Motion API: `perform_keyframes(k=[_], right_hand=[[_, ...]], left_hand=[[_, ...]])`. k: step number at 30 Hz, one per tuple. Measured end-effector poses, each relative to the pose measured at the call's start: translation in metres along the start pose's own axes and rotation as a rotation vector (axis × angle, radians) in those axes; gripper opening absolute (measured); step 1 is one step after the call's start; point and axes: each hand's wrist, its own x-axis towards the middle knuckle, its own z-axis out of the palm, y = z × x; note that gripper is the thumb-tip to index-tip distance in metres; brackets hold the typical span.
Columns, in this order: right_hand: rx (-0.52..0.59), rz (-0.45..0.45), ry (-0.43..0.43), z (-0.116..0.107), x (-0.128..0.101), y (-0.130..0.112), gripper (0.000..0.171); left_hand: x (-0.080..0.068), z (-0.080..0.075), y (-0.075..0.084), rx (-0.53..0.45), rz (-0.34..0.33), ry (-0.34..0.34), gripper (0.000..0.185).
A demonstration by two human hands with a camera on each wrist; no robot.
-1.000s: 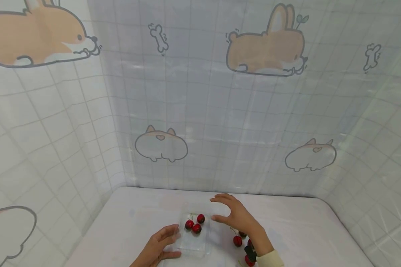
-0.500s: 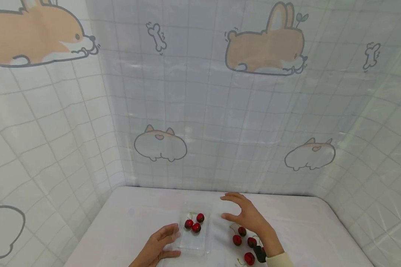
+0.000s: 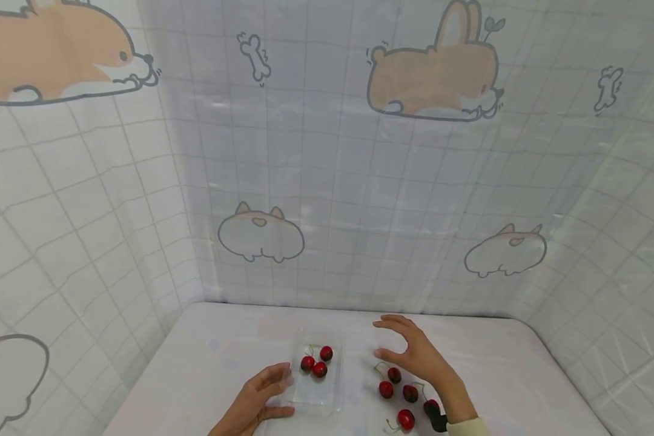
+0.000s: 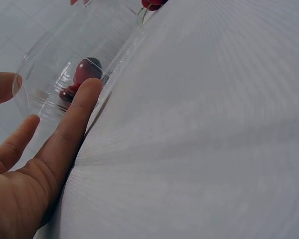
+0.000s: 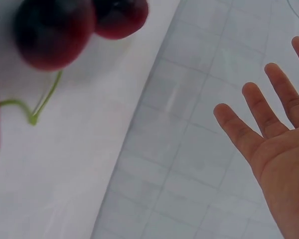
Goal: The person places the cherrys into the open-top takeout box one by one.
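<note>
A clear plastic container (image 3: 316, 393) stands on the white table with 3 dark red cherries (image 3: 320, 369) in it. My left hand (image 3: 258, 396) rests at its left side, fingers extended and spread along the wall. In the left wrist view, one straight finger (image 4: 72, 122) lies against the container's wall (image 4: 99, 30), partly in front of the cherries. My right hand (image 3: 414, 351) hovers right of the container with thumb and fingers wide apart, holding nothing. Several loose cherries (image 3: 406, 419) with green stems lie below it. In the right wrist view, the spread fingers (image 5: 259, 107) are apart from the blurred cherries (image 5: 55, 32).
The white table (image 3: 240, 339) ends at a curtain (image 3: 349, 181) with a grid and dog drawings, which hangs behind and on both sides. A small black object (image 3: 435, 416) shows by the right wrist, close to a cherry.
My right hand has moved right, away from the container, uncovering more of the loose cherries. The left hand and the container stay almost where they were.
</note>
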Motion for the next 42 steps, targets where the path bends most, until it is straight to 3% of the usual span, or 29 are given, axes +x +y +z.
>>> perform_keyframes(k=[12, 23, 42], right_hand=[[0.017, 0.018, -0.042, -0.005, -0.024, 0.017, 0.056], [0.069, 0.108, -0.13, 0.001, -0.036, 0.025, 0.055], [0.066, 0.065, -0.221, 0.017, -0.046, 0.039, 0.063]], left_hand=[[-0.001, 0.002, 0.001, -0.005, 0.004, -0.003, 0.067], [-0.001, 0.0, 0.0, 0.008, 0.001, -0.004, 0.072], [0.0, -0.001, -0.002, 0.006, 0.003, 0.003, 0.07]])
